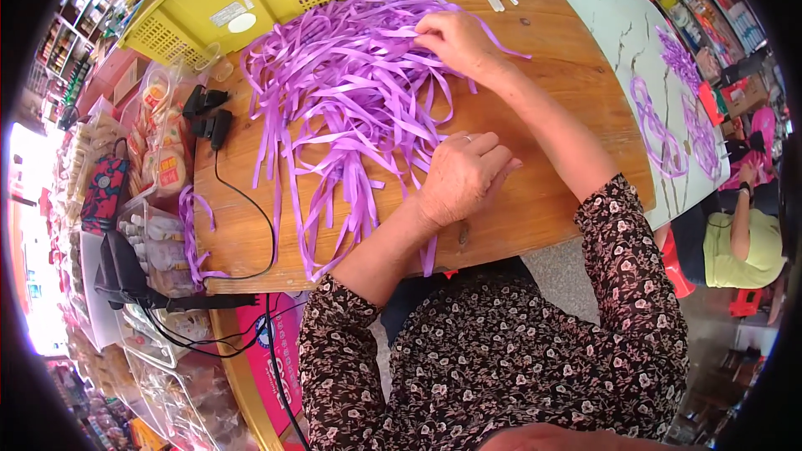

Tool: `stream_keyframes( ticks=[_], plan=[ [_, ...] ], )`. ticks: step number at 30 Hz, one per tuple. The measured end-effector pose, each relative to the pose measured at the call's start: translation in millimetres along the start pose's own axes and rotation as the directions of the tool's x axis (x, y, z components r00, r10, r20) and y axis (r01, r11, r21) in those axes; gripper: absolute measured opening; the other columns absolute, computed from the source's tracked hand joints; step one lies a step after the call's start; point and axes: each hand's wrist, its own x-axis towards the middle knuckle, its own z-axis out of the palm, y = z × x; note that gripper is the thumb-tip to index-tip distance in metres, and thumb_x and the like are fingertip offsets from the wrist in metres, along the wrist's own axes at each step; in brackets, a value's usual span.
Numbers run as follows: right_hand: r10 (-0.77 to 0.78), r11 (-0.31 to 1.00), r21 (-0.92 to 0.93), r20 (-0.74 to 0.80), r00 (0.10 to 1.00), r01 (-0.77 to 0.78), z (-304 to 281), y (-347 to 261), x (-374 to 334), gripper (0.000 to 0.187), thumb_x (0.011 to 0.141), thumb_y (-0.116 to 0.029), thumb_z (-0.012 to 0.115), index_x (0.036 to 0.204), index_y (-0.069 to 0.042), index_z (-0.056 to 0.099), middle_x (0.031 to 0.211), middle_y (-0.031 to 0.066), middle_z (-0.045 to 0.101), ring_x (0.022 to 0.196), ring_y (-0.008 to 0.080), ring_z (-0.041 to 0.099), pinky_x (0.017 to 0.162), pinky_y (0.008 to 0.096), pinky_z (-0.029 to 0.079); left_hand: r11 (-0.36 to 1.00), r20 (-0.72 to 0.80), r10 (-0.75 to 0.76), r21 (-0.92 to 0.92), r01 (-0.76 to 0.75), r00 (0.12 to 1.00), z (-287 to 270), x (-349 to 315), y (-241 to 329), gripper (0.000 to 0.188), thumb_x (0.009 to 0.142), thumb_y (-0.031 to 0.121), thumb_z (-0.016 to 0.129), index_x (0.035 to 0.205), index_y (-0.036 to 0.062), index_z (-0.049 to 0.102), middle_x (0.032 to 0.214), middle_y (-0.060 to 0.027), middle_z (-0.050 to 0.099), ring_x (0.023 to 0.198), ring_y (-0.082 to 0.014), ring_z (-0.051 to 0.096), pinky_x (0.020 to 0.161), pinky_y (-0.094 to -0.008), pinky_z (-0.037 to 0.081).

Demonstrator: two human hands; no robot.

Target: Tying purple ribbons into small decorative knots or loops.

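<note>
A large tangled heap of shiny purple ribbons (pixel 359 67) spreads over the wooden table, with loose ends trailing toward the near edge. My right hand (pixel 459 40) reaches over the far right side of the heap, thumb and fingertips pinched on a ribbon. Closer to me, my left hand (pixel 468 174) is closed beside the right edge of the heap, its fingers curled and a ring on one of them. The back of that hand hides whatever its fingers may hold.
A yellow plastic basket (pixel 242 0) stands behind the heap on the wooden table (pixel 551 67). Black devices (pixel 213 127) with a cable lie to the left, beside packaged goods. More purple ribbon (pixel 660 134) lies on the white marbled table, near another person (pixel 739 242) at right.
</note>
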Motion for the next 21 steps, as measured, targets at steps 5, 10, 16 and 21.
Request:
stream_keyframes(
  ticks=[5,10,16,21],
  plan=[
    [0.168,0.779,0.611,0.016,0.986,-0.143,-63.7,-18.0,1.1,0.012,0.086,-0.006,0.06,0.094,0.001,0.065,0.087,0.0038,0.065,0.077,0.0089,0.058,0.068,0.0231,0.046,0.999,-0.075,-0.002,-0.037,-0.001,0.997,-5.4,3.0,6.3,0.013,0.072,0.011,0.072,0.074,0.0045,0.06,0.065,-0.0073,0.051,0.056,-0.0269,0.053,0.049,-0.0363,0.041],
    [0.073,0.557,0.829,0.013,0.997,-0.052,-125.0,-30.9,-24.5,0.015,0.09,-0.007,0.054,0.099,0.002,0.062,0.09,0.0056,0.064,0.079,0.0112,0.059,0.07,0.0239,0.047,0.998,-0.426,-0.054,0.002,0.061,0.903,-17.9,8.5,3.6,0.04,0.071,0.008,0.072,0.107,-0.001,0.056,0.092,-0.0155,0.055,0.08,-0.0302,0.053,0.065,-0.0357,0.044],
    [0.035,0.468,0.872,0.145,0.989,-0.144,-142.4,-50.3,-65.4,0.014,0.091,-0.004,0.053,0.101,0.002,0.06,0.088,0.0061,0.062,0.077,0.0117,0.058,0.068,0.0237,0.047,0.987,-0.391,-0.159,-0.087,0.136,0.907,-34.3,18.2,11.4,0.056,0.073,0.008,0.072,0.121,-0.0025,0.047,0.109,-0.0177,0.053,0.097,-0.0283,0.053,0.076,-0.0339,0.046],
    [0.037,0.655,0.749,0.105,0.994,-0.104,-129.1,-58.9,-80.2,0.013,0.089,-0.004,0.056,0.098,0.001,0.063,0.085,0.0038,0.062,0.076,0.0088,0.057,0.069,0.0211,0.046,0.814,-0.153,-0.335,-0.544,0.204,0.93,-14.8,13.1,12.6,0.046,0.075,0.006,0.072,0.115,-0.0015,0.051,0.1,-0.0118,0.058,0.093,-0.0212,0.056,0.079,-0.0311,0.046]
  ],
)
